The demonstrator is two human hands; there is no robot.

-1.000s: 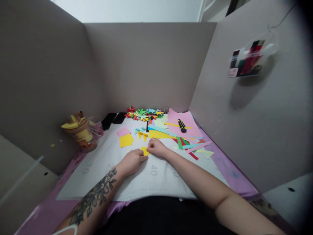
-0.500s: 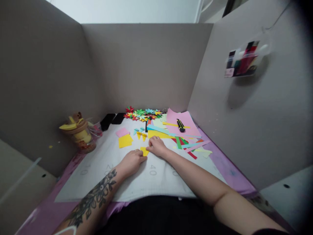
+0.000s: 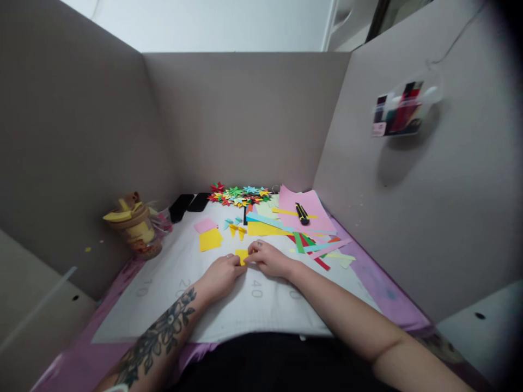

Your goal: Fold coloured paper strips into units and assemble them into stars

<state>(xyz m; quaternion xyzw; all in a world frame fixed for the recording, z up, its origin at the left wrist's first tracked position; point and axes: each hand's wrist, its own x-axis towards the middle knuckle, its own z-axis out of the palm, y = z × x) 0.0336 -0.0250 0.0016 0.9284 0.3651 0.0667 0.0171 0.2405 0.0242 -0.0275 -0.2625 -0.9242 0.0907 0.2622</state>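
Observation:
Between my hands, on the white mat [image 3: 163,310], is a small yellow paper piece [image 3: 241,254]. My left hand [image 3: 223,274] has its fingers closed on the paper's left and lower edge. From the right, my right hand [image 3: 269,258] pinches the same paper with thumb and finger. Just beyond stand folded yellow paper pieces [image 3: 237,232] and light blue folded pieces [image 3: 232,222]. Left of these lie a yellow paper square [image 3: 210,239] and a pink paper square [image 3: 206,225].
Colourful folded paper stars [image 3: 235,196] are heaped at the back. A cutter knife [image 3: 302,214] rests on pink sheets [image 3: 322,212], near loose paper strips [image 3: 314,247]. Two black phones [image 3: 181,207] and a yellow-lidded cup [image 3: 137,228] are at left. A clear pouch [image 3: 402,111] hangs on the right wall.
My right hand has shifted slightly, and its fingers now bend over the yellow paper's right edge. My left hand stays on the paper. The whole view has tilted a little.

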